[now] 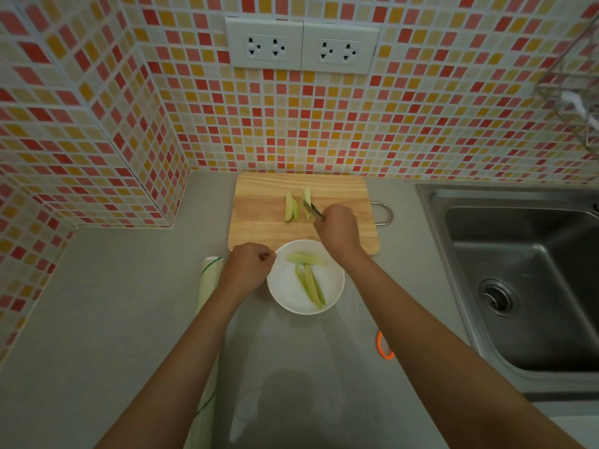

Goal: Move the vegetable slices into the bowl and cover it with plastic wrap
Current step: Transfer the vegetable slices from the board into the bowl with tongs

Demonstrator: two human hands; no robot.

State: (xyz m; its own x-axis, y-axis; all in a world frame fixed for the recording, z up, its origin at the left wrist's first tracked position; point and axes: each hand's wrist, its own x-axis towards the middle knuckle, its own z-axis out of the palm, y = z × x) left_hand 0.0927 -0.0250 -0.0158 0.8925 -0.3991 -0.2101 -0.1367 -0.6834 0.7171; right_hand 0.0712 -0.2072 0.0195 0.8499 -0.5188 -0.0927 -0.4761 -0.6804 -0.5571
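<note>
A white bowl (288,296) sits on the grey counter, just in front of a wooden cutting board (259,222). Several pale green vegetable slices (311,280) lie inside the bowl. Three more slices (290,205) rest on the board. My right hand (337,230) grips metal tongs (312,211), whose tips touch the rightmost slice on the board. My left hand (249,267) is curled against the bowl's left rim. A roll of plastic wrap (207,286) lies on the counter to the left of the bowl, partly under my left forearm.
A steel sink (518,270) fills the right side. An orange ring-shaped object (384,346) lies by my right forearm. A metal handle (385,213) sticks out from the board's right edge. Tiled walls close in at the back and the left.
</note>
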